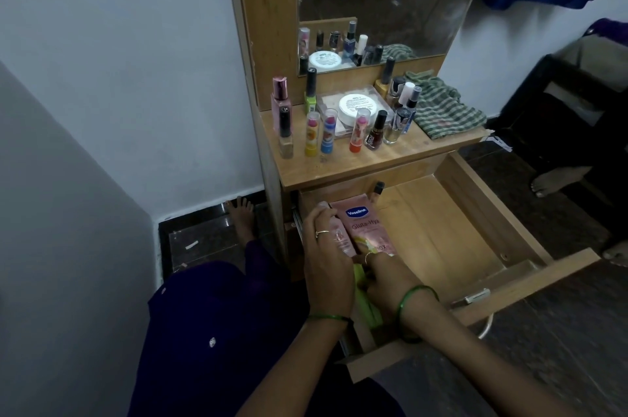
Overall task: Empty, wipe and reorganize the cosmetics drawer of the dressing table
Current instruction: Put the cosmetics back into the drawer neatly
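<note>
Drawer [475, 212]: pulled out below the bench [356, 161], wooden floor mostly bare.
Left hand [326, 256]: fingers curled over a slim pink bottle [341, 239] at the drawer's left side.
Right hand [384, 275]: fingers bent down at the base of the pink Vaseline tube [365, 229]; whether they grip it cannot be told.
Green cloth [365, 304]: between both hands.
Bench top: lip balms, nail polishes, cream jar [356, 107], checked cloth [445, 110].

The desk [356, 165] and its open drawer [441, 233] are pale wood-look board with a matt, smooth face. The pink Vaseline tube [365, 226] at the drawer's back left corner looks like soft plastic with a slight sheen. At the desk's right edge lies a green checked cloth [445, 110], coarse and crumpled. The white jar lid [358, 104] is smooth plastic. The dark floor [204, 239] is glossy.
</note>
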